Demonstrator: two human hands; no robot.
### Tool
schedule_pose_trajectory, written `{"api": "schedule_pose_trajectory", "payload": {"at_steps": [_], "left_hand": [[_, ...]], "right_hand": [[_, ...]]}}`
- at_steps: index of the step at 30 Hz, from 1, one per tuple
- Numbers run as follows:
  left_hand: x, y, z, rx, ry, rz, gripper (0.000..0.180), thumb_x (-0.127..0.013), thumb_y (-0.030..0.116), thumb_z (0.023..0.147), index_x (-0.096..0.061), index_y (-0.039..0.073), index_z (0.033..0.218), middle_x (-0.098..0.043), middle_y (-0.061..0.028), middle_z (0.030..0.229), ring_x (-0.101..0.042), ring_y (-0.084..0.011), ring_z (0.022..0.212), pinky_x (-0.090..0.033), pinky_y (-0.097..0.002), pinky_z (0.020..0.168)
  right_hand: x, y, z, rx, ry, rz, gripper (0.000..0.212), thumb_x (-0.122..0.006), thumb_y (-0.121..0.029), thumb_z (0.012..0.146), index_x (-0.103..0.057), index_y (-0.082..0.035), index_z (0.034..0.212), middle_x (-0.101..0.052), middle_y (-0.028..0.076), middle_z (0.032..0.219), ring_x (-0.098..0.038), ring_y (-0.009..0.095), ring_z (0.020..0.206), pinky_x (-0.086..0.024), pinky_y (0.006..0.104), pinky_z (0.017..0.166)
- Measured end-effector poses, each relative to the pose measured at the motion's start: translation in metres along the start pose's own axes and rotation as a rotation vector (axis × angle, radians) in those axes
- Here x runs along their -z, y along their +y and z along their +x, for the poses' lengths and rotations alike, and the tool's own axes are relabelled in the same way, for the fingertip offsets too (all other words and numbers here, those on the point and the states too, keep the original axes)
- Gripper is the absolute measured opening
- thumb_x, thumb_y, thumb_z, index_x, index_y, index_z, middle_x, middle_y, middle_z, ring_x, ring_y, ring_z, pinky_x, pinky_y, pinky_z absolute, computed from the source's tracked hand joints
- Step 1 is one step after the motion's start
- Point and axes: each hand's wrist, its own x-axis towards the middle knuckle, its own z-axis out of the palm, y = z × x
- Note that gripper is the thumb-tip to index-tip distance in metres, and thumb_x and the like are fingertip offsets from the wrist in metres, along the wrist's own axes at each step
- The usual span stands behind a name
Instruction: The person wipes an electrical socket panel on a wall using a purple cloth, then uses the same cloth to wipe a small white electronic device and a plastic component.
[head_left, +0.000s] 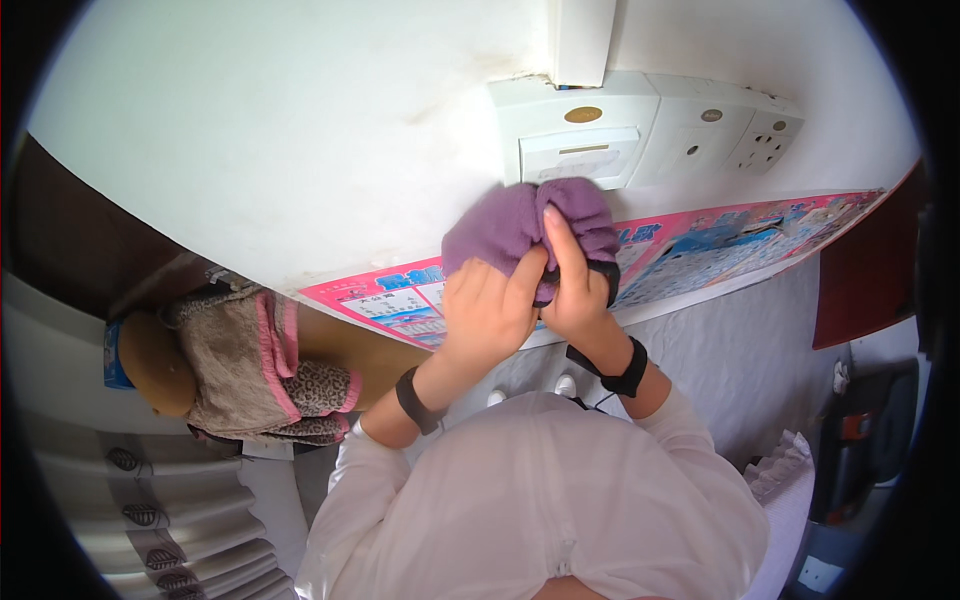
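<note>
A bunched purple cloth is held up in front of the white wall, just below a white wall switch. My left hand is closed on its lower left part, with the fingers curled into the folds. On its right side my right hand grips the cloth, the index finger stretched up along it. A dark piece shows at the cloth's right edge, beside my right hand; I cannot make out what it is. Whether the cloth touches the switch plate is hard to tell.
Right of the switch are a wall socket and a vertical white cable duct above. A pink-edged poster hangs below. A leopard-trimmed garment lies at left, near a patterned curtain. A dark case stands right.
</note>
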Motion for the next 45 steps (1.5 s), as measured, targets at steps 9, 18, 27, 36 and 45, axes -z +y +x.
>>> {"api": "schedule_pose_trajectory", "payload": {"at_steps": [9,18,27,36,45], "left_hand": [[0.004,0.006,0.005,0.061,0.013,-0.005,0.038,-0.058,0.01,0.059,-0.055,0.005,0.096,-0.049,-0.0085,0.071,-0.045,-0.024,0.057,-0.035,-0.0356,0.05],[0.017,0.003,0.03,0.102,0.016,-0.028,0.032,-0.059,0.015,0.06,-0.056,0.01,0.092,-0.052,-0.0089,0.07,-0.046,-0.0265,0.054,-0.036,-0.0349,0.049],[0.018,-0.007,0.053,-0.012,0.089,-0.066,0.032,-0.057,0.011,0.059,-0.055,0.006,0.09,-0.054,-0.01,0.077,-0.049,-0.0267,0.061,-0.039,-0.0318,0.053],[-0.002,-0.007,0.025,0.076,0.021,-0.245,0.037,-0.055,0.005,0.059,-0.052,0.005,0.096,-0.053,-0.0144,0.084,-0.05,-0.0318,0.071,-0.04,-0.0381,0.062],[-0.04,0.007,-0.052,0.357,0.015,-0.753,0.035,-0.047,0.001,0.067,-0.05,0.001,0.102,-0.051,-0.0231,0.095,-0.049,-0.0408,0.084,-0.039,-0.0403,0.076]], "right_hand": [[0.001,-0.007,-0.004,-0.057,-0.016,0.038,0.047,-0.057,0.004,0.071,-0.045,0.006,0.117,-0.057,0.018,0.104,-0.061,0.024,0.082,-0.047,0.0277,0.073],[0.008,-0.015,0.015,-0.036,-0.064,-0.152,0.047,-0.055,0.005,0.072,-0.043,0.007,0.118,-0.055,0.02,0.108,-0.06,0.024,0.086,-0.045,0.0276,0.078],[0.005,-0.008,0.038,0.029,-0.081,-0.056,0.072,-0.068,-0.021,0.072,-0.028,0.009,0.125,-0.053,0.024,0.106,-0.057,0.029,0.093,-0.044,0.0326,0.079],[-0.006,0.008,0.003,0.012,-0.092,-0.027,0.075,-0.068,-0.017,0.069,-0.025,0.01,0.124,-0.049,0.026,0.109,-0.054,0.033,0.097,-0.041,0.0368,0.085],[-0.005,0.012,-0.053,-0.222,-0.23,0.063,0.065,-0.061,-0.005,0.072,-0.027,0.003,0.127,-0.05,0.023,0.111,-0.053,0.033,0.099,-0.041,0.0366,0.085]]}}
